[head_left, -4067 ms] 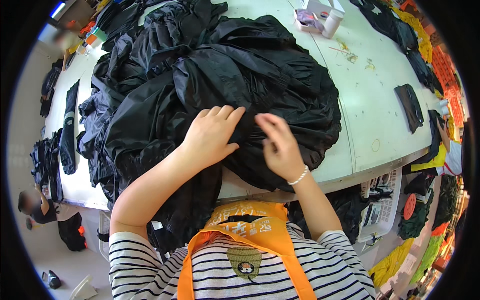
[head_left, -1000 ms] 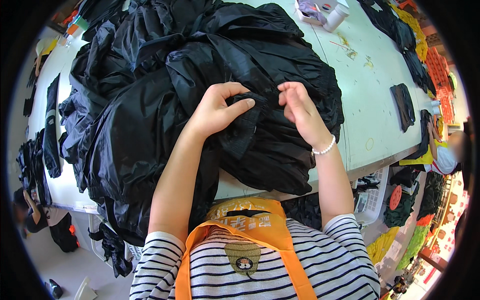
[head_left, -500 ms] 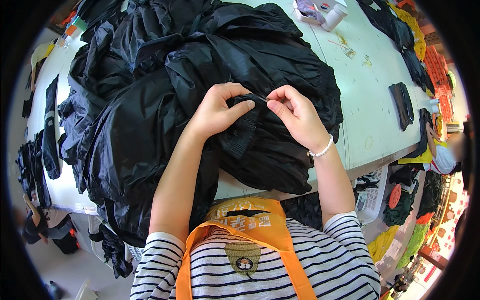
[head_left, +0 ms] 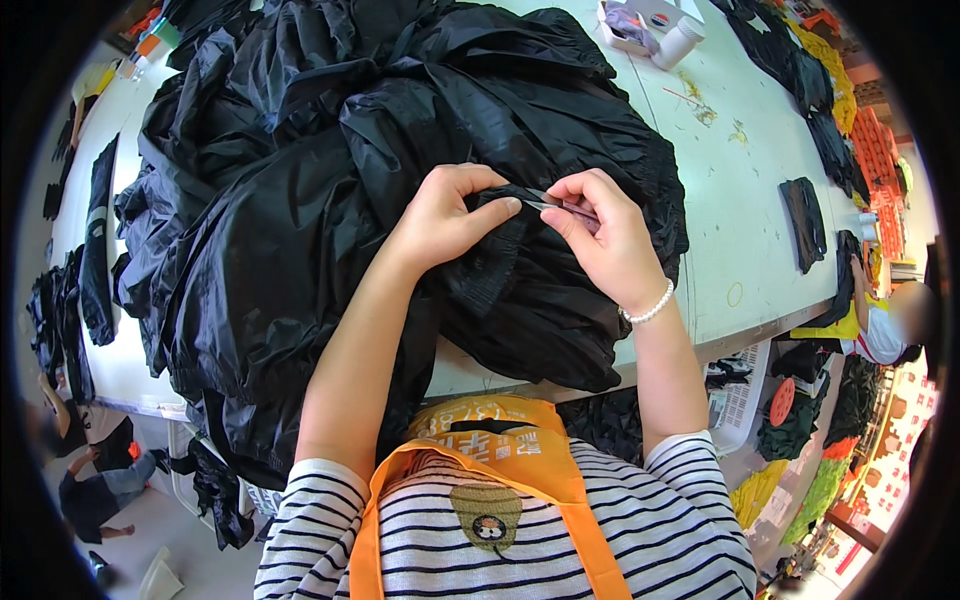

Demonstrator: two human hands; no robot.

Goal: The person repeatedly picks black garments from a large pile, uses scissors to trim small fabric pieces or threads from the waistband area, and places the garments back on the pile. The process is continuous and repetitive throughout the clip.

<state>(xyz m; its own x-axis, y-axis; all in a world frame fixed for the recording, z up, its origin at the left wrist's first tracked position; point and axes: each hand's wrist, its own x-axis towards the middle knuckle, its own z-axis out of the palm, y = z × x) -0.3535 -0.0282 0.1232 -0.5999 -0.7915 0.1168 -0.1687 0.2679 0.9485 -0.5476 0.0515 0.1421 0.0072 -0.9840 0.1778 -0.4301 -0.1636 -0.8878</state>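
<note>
Snipping at a gathered hem on the garment pile

Left hand [head_left: 445, 215] pinches the black hem [head_left: 495, 255], right hand [head_left: 605, 235] grips small snips [head_left: 550, 203] right at the fold on the table [head_left: 740, 230]; slippery fabric could shift and I'd guess a nicked hem or fingertip

Single head-worn fisheye looks steeply down, close above the worktable [head_left: 740, 230]

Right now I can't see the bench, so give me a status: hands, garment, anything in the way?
Left hand pinching a fold of the black garment. Right hand gripping a small tool at that fold. Pile covers most of the table; nothing blocking.
</note>
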